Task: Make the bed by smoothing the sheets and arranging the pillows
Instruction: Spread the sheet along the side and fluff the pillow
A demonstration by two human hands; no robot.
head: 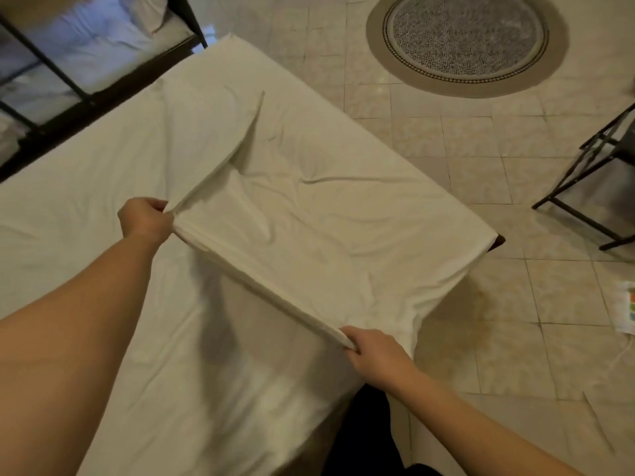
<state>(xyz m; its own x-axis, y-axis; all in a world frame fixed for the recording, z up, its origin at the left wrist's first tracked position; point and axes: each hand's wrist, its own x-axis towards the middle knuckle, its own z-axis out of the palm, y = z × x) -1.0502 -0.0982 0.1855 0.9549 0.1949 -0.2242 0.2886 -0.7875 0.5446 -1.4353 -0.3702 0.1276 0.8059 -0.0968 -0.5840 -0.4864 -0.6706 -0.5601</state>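
Both hands are pinching one white sheet and holding its edge up off the bed. On the left, the left hand (146, 219) is closed tight on one end of the edge, farther out over the bed (86, 201). On the right, the right hand (372, 352) is closed tight on the other end, nearer to the person and close to the bed's right side. The hands are well apart, and the edge between them is pulled straight like a rope.

That edge runs on a slant, from far left to near right. The rest of the sheet (309, 207) lies past the hands, on the far right part of the bed, and it drops over the right side. It has many folds and bumps. One long fold runs away from the left hand toward the far end of the bed.

I think the sheet needs a pull or a shake to get flat. The right hand is nearer, so it may have to move more to make the edge line up with the bed.

No pillows show on this bed. A round rug (467, 42) lies on the floor, far right.
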